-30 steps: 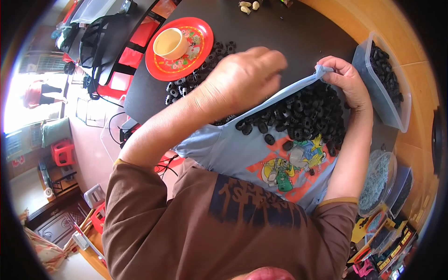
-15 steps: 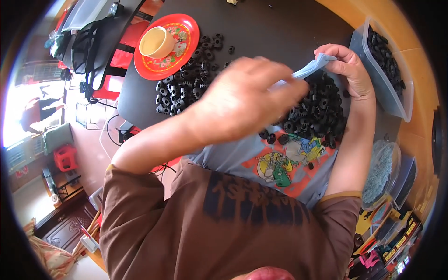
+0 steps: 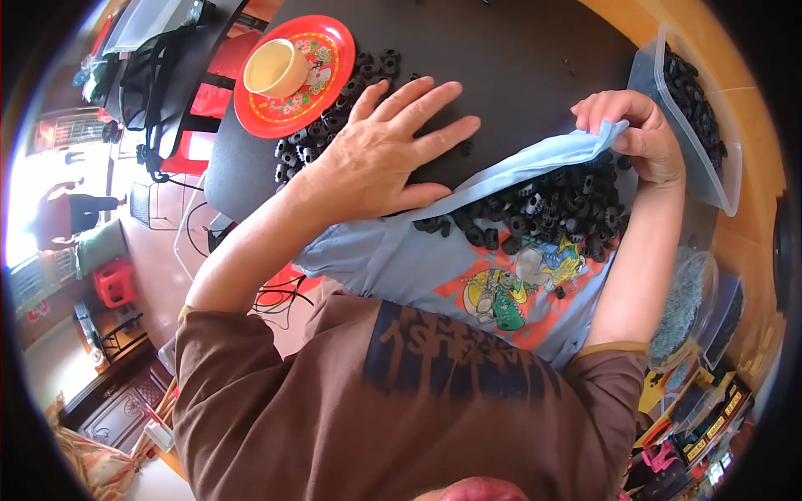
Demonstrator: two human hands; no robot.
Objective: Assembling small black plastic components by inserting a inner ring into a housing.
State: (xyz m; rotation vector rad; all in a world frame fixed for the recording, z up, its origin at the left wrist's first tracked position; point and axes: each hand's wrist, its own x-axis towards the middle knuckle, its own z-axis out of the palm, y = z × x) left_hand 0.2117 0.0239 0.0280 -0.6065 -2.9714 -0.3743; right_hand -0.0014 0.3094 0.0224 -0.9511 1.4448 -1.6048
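A light blue cloth (image 3: 393, 259) with a cartoon print lies on the dark table (image 3: 518, 58), with a heap of small black ring-shaped parts (image 3: 551, 213) on it. My right hand (image 3: 631, 134) pinches the cloth's far edge and lifts it over the heap. My left hand (image 3: 380, 154) is spread flat, fingers apart, at the cloth's left edge, next to another pile of black parts (image 3: 326, 125) on the bare table.
A red patterned plate (image 3: 280, 104) with a tan cup (image 3: 274, 67) stands at the far left. A clear plastic bin (image 3: 710, 175) with more black parts sits at the right edge. Black bags rest on red chairs (image 3: 159, 75) beyond the table.
My left hand has come down from a raised, curled pose and now lies flat and spread on the table. My right hand keeps its pinch on the cloth edge.
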